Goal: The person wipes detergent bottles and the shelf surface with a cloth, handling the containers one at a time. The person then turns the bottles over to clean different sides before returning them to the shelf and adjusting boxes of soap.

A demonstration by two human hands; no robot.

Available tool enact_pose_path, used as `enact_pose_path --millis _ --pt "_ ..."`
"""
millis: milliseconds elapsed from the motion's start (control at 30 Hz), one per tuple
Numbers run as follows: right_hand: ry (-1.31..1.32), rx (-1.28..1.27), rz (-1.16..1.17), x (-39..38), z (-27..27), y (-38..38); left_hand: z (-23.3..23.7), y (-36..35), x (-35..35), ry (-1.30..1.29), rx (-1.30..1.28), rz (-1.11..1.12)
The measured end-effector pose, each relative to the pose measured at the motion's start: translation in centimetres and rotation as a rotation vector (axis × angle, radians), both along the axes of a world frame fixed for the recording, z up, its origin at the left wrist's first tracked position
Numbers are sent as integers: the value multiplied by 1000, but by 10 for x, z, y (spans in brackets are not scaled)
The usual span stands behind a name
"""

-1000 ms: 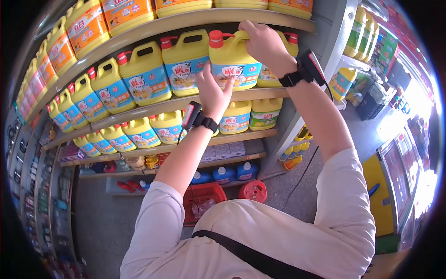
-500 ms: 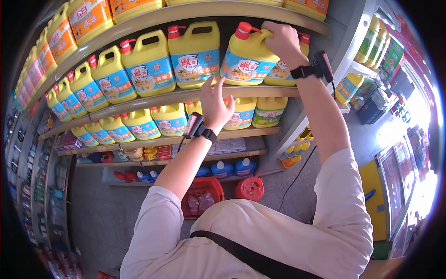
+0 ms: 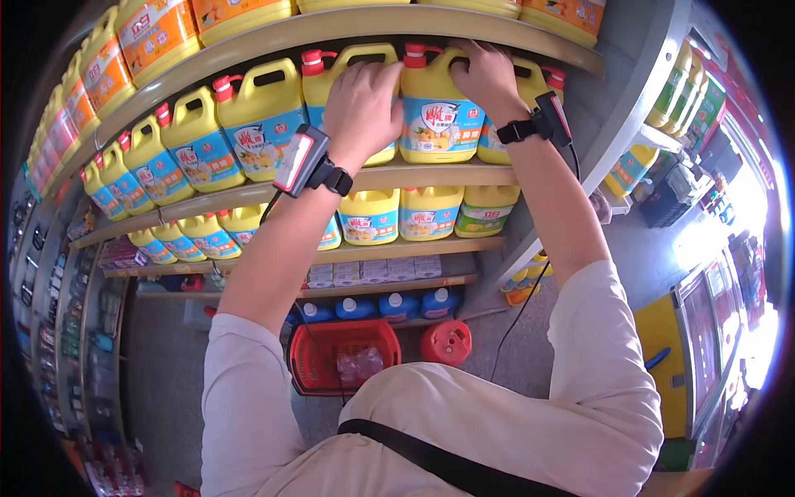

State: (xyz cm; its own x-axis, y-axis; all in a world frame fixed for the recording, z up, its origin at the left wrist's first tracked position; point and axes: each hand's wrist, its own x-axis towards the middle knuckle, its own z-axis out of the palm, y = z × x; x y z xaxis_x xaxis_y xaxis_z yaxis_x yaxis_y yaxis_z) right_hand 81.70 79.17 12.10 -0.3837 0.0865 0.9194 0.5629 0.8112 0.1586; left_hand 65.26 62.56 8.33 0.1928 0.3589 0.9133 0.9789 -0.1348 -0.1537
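Note:
A yellow dish soap jug [image 3: 442,126] with a red cap and blue label stands upright on the upper-middle shelf. My right hand [image 3: 492,83] is closed around its handle at the top right. Just left of it, my left hand [image 3: 363,109] lies over the front of a neighbouring yellow jug [image 3: 313,85], fingers stretched upward and thumb apart. That hand hides most of the jug's label. Another yellow jug [image 3: 530,81] is partly hidden behind my right hand and wrist.
More yellow jugs [image 3: 263,124] line the same shelf to the left, and others [image 3: 370,219] fill the shelf below. Orange-labelled jugs [image 3: 157,37] stand above. On the floor are a red basket [image 3: 302,364] and a red stool [image 3: 447,342]. A shelf upright [image 3: 633,91] rises at right.
The dish soap jug has gone from tilted to upright between its neighbours. My left hand has moved up and left onto the neighbouring jug; my right hand stays at the handle.

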Motion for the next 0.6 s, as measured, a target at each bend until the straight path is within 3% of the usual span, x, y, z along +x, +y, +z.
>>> enact_pose_path --millis 167,233,333,367,467,600 --pt "-5 88 1 6 -1 -3 6 16 1 76 -39 75" --pt "8 167 21 14 0 -3 10 19 2 7 -190 156" --pt "-117 -138 -340 48 10 -15 7 22 -4 52 -102 111" --pt "-125 -139 -343 59 9 -3 4 22 -5 89 -42 102" --pt "-117 -241 -95 84 8 26 4 20 -9 81 -63 55" --pt "-35 -288 -31 88 6 20 -1 26 -13 92 -15 20"
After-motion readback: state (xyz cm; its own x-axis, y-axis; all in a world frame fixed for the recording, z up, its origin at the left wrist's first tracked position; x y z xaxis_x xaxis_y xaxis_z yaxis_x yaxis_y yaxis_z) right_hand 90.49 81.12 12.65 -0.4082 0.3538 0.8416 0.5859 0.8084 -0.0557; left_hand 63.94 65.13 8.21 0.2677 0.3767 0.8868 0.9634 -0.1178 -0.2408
